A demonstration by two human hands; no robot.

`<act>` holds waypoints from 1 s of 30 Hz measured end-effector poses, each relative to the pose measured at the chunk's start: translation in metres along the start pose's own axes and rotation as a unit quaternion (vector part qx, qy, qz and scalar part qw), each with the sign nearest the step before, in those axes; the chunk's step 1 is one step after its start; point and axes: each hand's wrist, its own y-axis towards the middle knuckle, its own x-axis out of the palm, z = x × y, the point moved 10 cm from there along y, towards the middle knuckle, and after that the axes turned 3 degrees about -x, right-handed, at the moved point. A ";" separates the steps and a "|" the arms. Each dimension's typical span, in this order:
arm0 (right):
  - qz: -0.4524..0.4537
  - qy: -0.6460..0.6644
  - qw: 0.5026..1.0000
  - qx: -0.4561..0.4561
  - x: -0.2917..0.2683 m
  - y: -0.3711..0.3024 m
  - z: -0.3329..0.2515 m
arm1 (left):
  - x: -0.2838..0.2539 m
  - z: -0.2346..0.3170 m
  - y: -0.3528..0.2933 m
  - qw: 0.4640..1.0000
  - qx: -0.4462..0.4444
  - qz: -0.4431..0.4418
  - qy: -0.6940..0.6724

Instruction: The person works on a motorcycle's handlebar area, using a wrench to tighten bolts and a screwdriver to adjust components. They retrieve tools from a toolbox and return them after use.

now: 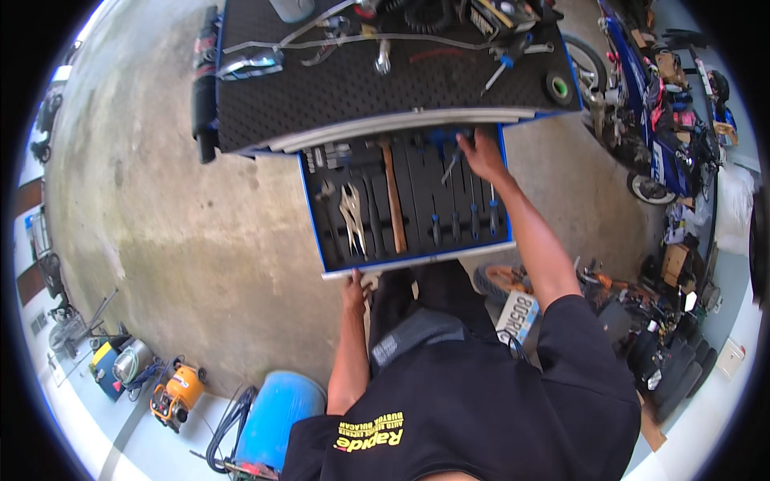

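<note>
A blue tool cart has its drawer (395,261) pulled out, lined with black foam holding a wooden-handled hammer (392,196), pliers (351,215) and several screwdrivers (473,216). My left hand (354,290) rests on the drawer's front edge at its left corner. My right hand (481,152) reaches into the far right of the drawer, fingers closed on a tool with a metal shaft (451,166). What kind of tool it is stays unclear.
The cart's black top (353,88) carries loose wrenches, hoses and a tape roll (561,86). A blue motorcycle (642,104) stands to the right. A blue drum (277,417), orange and blue machines (178,390) sit on the concrete floor (160,208) at left.
</note>
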 end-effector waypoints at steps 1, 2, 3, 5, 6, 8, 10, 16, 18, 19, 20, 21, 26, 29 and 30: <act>-0.033 0.008 0.999 0.035 0.007 0.005 0.000 | -0.005 -0.007 0.004 1.000 -0.004 0.000 -0.016; -0.066 0.011 0.995 0.076 0.012 0.007 0.004 | -0.003 -0.007 -0.001 1.000 -0.009 -0.002 -0.018; -0.102 0.015 0.987 0.120 0.016 0.006 0.010 | -0.004 -0.011 -0.003 1.000 -0.018 -0.001 -0.011; -0.104 0.008 0.989 0.101 0.011 0.013 0.006 | -0.007 -0.018 -0.005 1.000 -0.017 -0.010 -0.004; -0.107 0.005 0.990 0.091 0.011 0.016 0.002 | -0.009 -0.019 -0.006 1.000 -0.017 -0.007 -0.010; -0.101 0.010 0.993 0.067 0.004 0.014 -0.004 | -0.009 -0.019 -0.006 1.000 -0.019 -0.002 -0.021; -0.152 0.006 0.984 0.093 0.003 0.017 -0.005 | -0.011 -0.018 -0.011 1.000 -0.023 -0.006 -0.015; -0.163 0.010 0.983 0.087 0.033 0.021 0.057 | -0.010 -0.013 -0.010 0.999 -0.030 -0.016 0.013; -0.221 0.054 0.964 0.135 0.051 0.018 0.060 | -0.013 -0.013 -0.014 0.999 -0.032 0.006 0.006; -0.220 0.083 0.961 0.145 0.055 0.016 0.060 | -0.012 -0.010 -0.016 0.999 -0.032 0.007 0.007; -0.201 0.062 0.970 0.124 0.055 0.021 0.058 | -0.012 -0.007 -0.017 0.999 -0.032 0.009 0.008; -0.182 0.038 0.977 0.108 0.055 0.023 0.065 | -0.010 -0.008 -0.019 0.999 -0.035 0.008 0.011; -0.152 0.035 0.986 0.064 0.061 0.023 0.081 | -0.001 -0.005 -0.019 0.999 -0.036 -0.009 0.016; -0.169 0.032 0.982 0.083 0.067 0.022 0.063 | -0.010 -0.012 -0.015 0.999 -0.045 -0.001 0.007; -0.181 0.038 0.978 0.101 0.068 0.018 0.064 | -0.010 -0.013 -0.014 0.999 -0.045 -0.001 0.005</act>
